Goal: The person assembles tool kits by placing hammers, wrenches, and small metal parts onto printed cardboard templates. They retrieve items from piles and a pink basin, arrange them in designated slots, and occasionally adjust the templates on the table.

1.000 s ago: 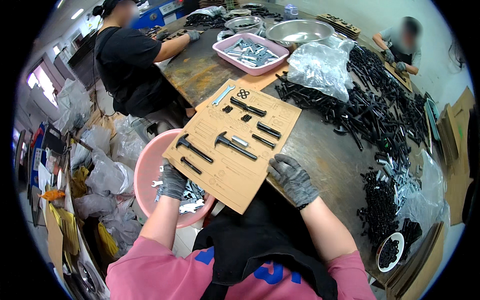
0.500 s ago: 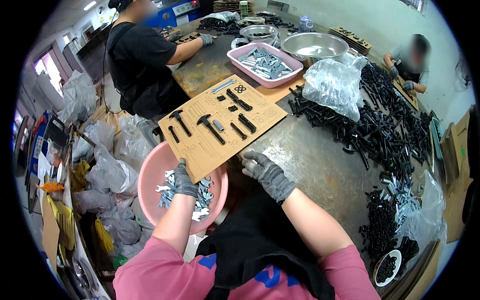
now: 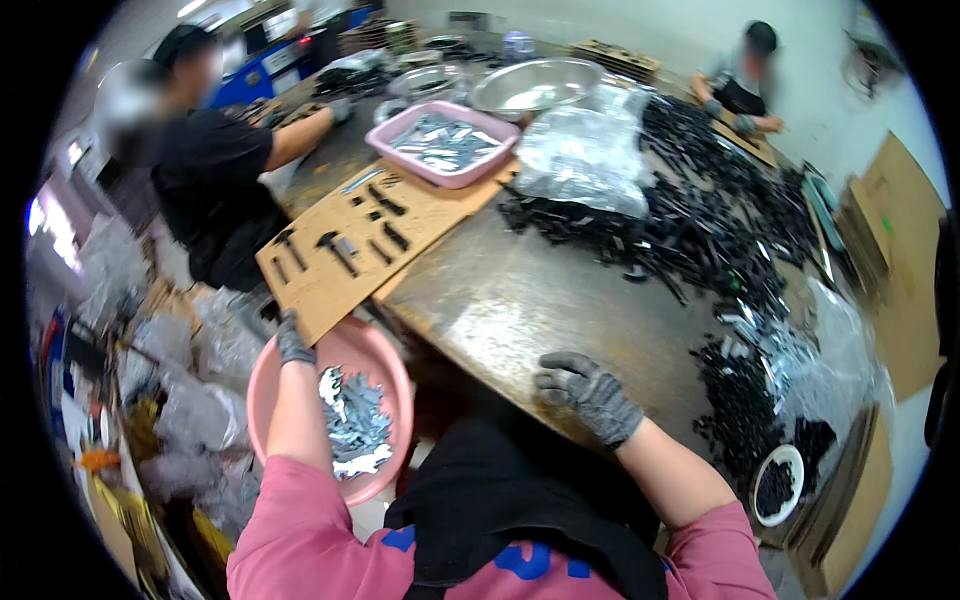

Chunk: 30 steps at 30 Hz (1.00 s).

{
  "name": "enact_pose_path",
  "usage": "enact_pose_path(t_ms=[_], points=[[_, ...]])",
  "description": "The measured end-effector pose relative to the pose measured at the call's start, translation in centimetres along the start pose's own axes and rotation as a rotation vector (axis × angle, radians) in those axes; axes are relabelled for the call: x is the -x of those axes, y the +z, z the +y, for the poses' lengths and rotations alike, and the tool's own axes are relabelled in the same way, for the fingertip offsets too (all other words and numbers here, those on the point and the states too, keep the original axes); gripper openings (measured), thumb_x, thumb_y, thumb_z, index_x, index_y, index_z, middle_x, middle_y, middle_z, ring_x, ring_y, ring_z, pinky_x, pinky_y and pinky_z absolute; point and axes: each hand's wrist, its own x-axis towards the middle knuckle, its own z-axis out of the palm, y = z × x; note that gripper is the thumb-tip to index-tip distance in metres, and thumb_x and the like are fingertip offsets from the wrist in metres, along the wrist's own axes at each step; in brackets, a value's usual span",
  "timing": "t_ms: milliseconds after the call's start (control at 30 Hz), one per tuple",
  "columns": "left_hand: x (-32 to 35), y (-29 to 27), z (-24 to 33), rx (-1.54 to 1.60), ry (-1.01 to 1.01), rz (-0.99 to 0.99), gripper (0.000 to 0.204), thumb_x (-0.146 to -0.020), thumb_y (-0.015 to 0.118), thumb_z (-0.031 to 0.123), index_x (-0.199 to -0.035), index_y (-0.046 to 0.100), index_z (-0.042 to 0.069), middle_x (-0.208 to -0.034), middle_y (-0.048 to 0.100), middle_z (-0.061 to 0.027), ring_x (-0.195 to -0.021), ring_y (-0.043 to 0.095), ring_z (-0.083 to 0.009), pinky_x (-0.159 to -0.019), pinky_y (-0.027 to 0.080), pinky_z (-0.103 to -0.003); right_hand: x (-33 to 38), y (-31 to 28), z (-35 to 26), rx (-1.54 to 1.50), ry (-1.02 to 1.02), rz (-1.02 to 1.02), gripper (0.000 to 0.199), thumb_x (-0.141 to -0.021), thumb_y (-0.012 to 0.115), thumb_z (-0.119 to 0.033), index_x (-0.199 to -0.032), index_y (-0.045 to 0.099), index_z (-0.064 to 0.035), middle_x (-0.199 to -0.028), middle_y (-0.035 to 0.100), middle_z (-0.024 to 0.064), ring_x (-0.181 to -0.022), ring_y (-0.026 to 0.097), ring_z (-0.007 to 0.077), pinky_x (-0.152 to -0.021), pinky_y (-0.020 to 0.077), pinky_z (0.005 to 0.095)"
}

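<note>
Only the head view is on offer, so everything comes from it. Left hand point(image 3: 293, 342), in a grey glove, is closed on the near corner of one brown cardboard template point(image 3: 362, 243), which lies tilted over the table edge just above it; how tightly the fingers curl cannot be told through the blur. On that board sit about eight dark small parts point(image 3: 340, 252), set in rows. Directly below this hand is one pink round basin point(image 3: 385, 366) holding a heap of pale metal pieces point(image 3: 355, 425). Right hand point(image 3: 590, 392), also gloved in grey, rests on the worn table top point(image 3: 540, 300) with fingers loosely bent and nothing in its grasp. Beyond it and to its right sprawls a large pile of black parts point(image 3: 700, 225); one small white dish point(image 3: 777, 485) of black bits sits to its lower right. Farther off stand one pink rectangular tray point(image 3: 443, 143) of metal pieces, one clear plastic bag point(image 3: 585, 160) and one steel bowl point(image 3: 535, 88). Two other people point(image 3: 215, 180) work at the far side.
</note>
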Motion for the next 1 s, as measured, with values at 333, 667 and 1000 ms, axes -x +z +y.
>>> enact_pose_path(t_ms=[333, 667, 1000], points=[[14.1, 5.2, 1.6, -0.437, 0.742, -0.078, 0.039, -0.084, 0.049, 0.009, -0.12, 0.042, -0.003, -0.123, 0.046, -0.0127, -0.105, 0.046, -0.0249, -0.092, 0.035, -0.032, 9.1, -5.0, -0.3, 0.885, -0.341, 0.163, 0.03, -0.081, 0.052, -0.025, -0.104, 0.056, -0.006, -0.099, 0.057, 0.0159, -0.095, 0.054, 0.0287, -0.086, 0.0411, 0.0347], [32.6, 17.9, -8.4, -0.734, 0.755, -1.147, 0.042, -0.07, 0.061, 0.016, -0.107, 0.05, 0.001, -0.118, 0.045, -0.0148, -0.106, 0.046, -0.0286, -0.088, 0.038, -0.04, 27.0, -13.4, -3.7, 1.251, -0.319, 1.201, 0.027, -0.071, 0.062, -0.014, -0.096, 0.057, -0.0054, -0.093, 0.057, 0.0132, -0.088, 0.055, 0.0299, -0.078, 0.0433, 0.0363], [37.0, 19.1, -10.1, -0.989, 1.177, -1.389, 0.031, -0.065, 0.06, 0.017, -0.094, 0.058, 0.004, -0.104, 0.053, -0.0182, -0.096, 0.049, -0.0346, -0.085, 0.038, -0.043, 48.5, -13.6, -1.6, 1.574, 0.81, 1.601, 0.084, -0.049, 0.078, -0.026, -0.124, 0.041, -0.0189, -0.133, 0.03, 0.0136, -0.122, 0.029, 0.0334, -0.099, 0.0275, 0.0424]])
